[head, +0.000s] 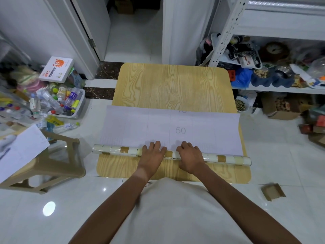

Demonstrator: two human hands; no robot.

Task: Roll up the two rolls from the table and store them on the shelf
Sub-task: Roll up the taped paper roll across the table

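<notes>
A long roll point(116, 150) with a cream and brown tile pattern lies across the near part of the wooden table point(173, 85). Its unrolled sheet point(133, 127), white-backed with a printed grid and the number 50, spreads flat away from me. My left hand point(152, 155) and my right hand point(190, 156) rest side by side on top of the rolled part near its middle, fingers stretched forward onto the sheet. The white metal shelf point(226, 35) stands at the back right. A second roll is not visible on the table.
The shelf's lower level holds toys, bags and bowls point(274, 76). A beige plastic stool point(52, 166) with papers stands at my left. A bin of bottles point(59, 101) and a white box point(57, 68) crowd the left floor. Cardboard boxes point(281, 110) sit at the right; a cardboard scrap point(272, 191) lies nearby.
</notes>
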